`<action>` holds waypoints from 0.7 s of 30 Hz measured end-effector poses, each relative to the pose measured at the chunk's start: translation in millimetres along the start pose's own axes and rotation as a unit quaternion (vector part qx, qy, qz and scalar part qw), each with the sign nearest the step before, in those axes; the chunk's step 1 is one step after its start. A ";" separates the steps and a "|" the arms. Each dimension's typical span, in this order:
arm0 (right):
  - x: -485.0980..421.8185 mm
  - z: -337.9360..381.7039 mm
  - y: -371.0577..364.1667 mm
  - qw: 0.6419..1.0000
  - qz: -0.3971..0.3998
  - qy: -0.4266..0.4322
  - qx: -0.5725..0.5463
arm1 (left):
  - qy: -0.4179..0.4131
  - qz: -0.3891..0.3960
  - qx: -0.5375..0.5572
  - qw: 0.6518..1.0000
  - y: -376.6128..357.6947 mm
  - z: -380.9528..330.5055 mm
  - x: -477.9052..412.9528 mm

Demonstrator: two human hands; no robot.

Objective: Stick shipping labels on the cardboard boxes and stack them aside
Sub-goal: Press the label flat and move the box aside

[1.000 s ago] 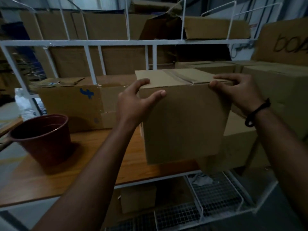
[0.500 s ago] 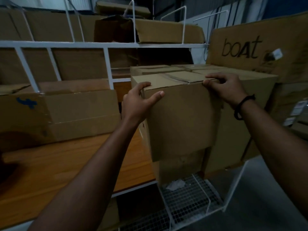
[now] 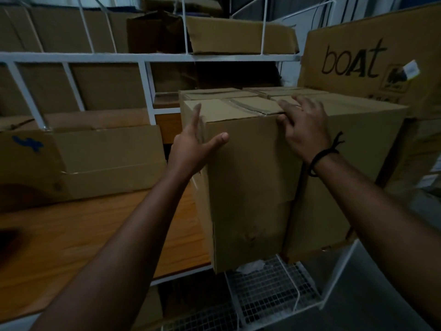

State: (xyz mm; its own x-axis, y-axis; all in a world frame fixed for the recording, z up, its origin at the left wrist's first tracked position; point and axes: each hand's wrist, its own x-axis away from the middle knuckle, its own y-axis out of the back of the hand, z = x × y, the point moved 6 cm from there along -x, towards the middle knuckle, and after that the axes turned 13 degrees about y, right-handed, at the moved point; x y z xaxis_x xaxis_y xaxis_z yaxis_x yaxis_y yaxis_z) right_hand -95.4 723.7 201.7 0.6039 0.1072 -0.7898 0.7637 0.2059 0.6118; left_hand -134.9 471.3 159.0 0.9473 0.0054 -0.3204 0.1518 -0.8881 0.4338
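Cardboard box (image 3: 250, 177): our left hand (image 3: 194, 151), right hand (image 3: 304, 126) spread flat on it; we should square it against neighbouring boxes (image 3: 362, 149)

Both arms extended forward. Left hand (image 3: 194, 149) flat against the left side of the cardboard box (image 3: 248, 187), fingers straight, thumb across its front face. Right hand (image 3: 304, 126) rests over the box's top front edge, fingers spread.

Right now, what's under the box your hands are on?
Another cardboard box, above a wire rack. The top box covers its lid, so I can't see that.
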 end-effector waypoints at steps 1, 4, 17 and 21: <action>8.7 6.7 -1.8 1.000 -0.015 0.010 -0.004 | 0.000 -0.019 -0.005 1.000 1.3 7.7 4.2; 48.7 39.4 -20.5 0.995 -0.036 0.090 -0.014 | 0.010 -0.072 -0.017 0.997 -2.6 37.6 28.6; 71.6 43.7 -91.2 0.998 0.043 0.042 -0.002 | 0.037 0.012 0.042 0.998 -48.3 84.0 19.5; 68.4 39.8 -95.2 0.999 0.042 0.028 0.006 | 0.037 0.031 0.038 0.998 -51.7 85.3 10.9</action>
State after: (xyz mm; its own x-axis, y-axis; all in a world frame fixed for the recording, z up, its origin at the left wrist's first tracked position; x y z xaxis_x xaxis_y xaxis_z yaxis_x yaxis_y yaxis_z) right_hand -117.7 672.8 91.2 0.6524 0.1777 -0.7367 0.7138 0.1826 0.6761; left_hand -156.5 478.0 61.2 0.9728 -0.0183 -0.2309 0.0738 -0.9204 0.3839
